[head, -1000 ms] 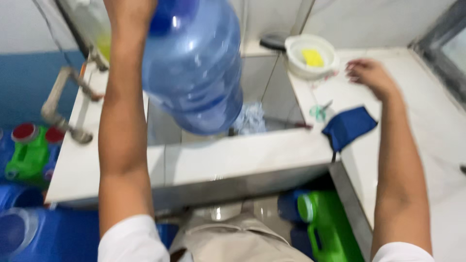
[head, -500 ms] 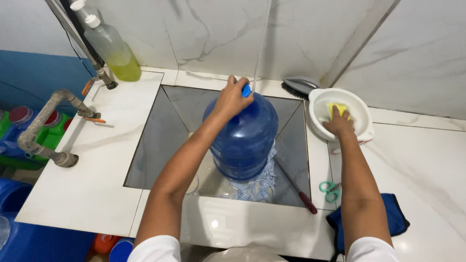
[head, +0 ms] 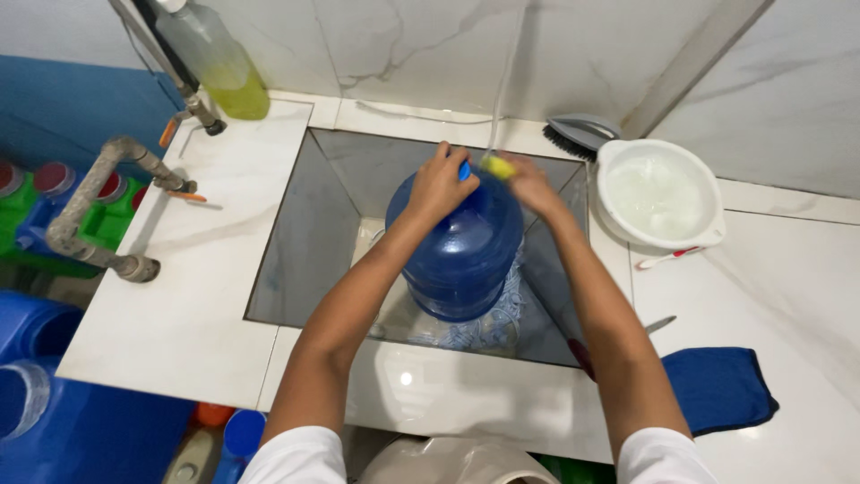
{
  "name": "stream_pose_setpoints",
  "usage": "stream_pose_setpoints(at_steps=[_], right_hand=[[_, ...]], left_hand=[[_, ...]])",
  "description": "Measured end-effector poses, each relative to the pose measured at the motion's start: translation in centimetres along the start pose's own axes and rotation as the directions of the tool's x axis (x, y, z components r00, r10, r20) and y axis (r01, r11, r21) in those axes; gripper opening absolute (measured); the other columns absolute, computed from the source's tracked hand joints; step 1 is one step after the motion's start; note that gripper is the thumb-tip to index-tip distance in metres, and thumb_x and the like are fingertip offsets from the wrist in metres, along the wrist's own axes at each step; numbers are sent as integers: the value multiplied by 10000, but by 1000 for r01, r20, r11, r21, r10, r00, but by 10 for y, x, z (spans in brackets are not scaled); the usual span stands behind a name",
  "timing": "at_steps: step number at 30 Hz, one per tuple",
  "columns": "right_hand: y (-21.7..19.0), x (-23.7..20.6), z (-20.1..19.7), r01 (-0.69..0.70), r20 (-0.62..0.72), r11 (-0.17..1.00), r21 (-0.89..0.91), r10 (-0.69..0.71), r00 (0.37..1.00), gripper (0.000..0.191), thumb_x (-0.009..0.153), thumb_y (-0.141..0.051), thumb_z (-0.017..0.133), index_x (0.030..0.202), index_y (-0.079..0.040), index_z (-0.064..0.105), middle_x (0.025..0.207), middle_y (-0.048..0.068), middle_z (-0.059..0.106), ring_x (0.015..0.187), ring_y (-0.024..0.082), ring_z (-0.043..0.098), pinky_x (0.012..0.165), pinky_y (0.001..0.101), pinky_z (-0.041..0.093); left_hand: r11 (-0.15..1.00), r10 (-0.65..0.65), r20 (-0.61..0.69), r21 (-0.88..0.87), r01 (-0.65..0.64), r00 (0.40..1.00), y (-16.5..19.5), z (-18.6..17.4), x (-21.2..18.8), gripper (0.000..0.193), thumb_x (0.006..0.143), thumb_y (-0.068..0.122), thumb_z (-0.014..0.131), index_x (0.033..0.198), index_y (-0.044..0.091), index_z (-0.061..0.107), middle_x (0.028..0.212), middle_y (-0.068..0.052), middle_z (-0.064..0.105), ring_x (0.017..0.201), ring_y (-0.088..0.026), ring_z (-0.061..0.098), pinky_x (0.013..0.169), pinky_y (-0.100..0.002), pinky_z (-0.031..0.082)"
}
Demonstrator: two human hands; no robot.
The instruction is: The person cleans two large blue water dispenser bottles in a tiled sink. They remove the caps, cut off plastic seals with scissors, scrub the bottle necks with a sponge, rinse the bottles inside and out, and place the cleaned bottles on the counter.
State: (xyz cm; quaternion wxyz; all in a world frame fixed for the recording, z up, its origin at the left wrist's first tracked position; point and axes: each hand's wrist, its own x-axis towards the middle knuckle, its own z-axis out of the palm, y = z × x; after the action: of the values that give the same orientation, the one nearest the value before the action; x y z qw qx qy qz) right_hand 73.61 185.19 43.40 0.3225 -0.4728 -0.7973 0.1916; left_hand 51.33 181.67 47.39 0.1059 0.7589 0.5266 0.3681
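A white marble worktop surrounds a sunken sink. The blue water jug, steadied at its neck by the left hand, now stands upright there. A yellow sponge, apparently lifted from the white basin, is pinched against the neck by the right hand.

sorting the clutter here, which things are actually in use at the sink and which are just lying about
In use: big blue water bottle, steadied by left hand; yellow sponge in right hand; sink.

Lying about: white basin, grey brush, blue cloth, bottle of yellow liquid.
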Motion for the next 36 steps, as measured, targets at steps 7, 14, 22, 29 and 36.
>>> stream_pose_setpoints(at_steps=[7,14,22,29,36], right_hand=[[-96,-75,98,25,-144,936,-352,-81,986,403,883,-278,661,1207,-40,640,1399,273,545,1113,445,542,949,512,462],[-80,-22,68,-60,-239,978,-200,10,971,223,985,-122,593,1165,-7,654,1202,238,634,1143,458,573,998,565,442],[-102,-55,95,154,-220,962,-224,-204,954,223,794,-66,622,1006,6,615,1081,286,633,1010,438,603,890,541,485],[-118,-49,115,190,-362,936,-295,-294,885,196,757,-83,614,935,-3,636,967,213,640,907,404,600,824,524,469],[-46,-3,120,55,-239,985,-163,-94,966,170,907,-77,546,853,-1,689,864,211,642,871,418,574,834,533,456]], left_hand=[[857,-356,-159,337,390,921,-27,30,15,462,939,395,681,1262,77,592,1265,-249,564,871,-477,681,744,-525,602],[907,335,14,265,-327,942,-58,21,21,508,744,463,715,1057,70,639,1062,-173,644,958,-428,701,825,-523,589],[909,-205,-66,357,215,976,-45,11,19,548,763,402,743,1133,3,673,1037,-335,642,855,-535,647,719,-586,548],[965,-144,59,229,127,988,-67,-5,14,289,917,316,598,1113,136,710,1147,-162,742,1059,-415,704,913,-543,564],[956,-196,222,261,135,955,-60,-34,-13,491,853,413,712,1171,47,633,1097,-268,638,950,-498,642,803,-564,527]])
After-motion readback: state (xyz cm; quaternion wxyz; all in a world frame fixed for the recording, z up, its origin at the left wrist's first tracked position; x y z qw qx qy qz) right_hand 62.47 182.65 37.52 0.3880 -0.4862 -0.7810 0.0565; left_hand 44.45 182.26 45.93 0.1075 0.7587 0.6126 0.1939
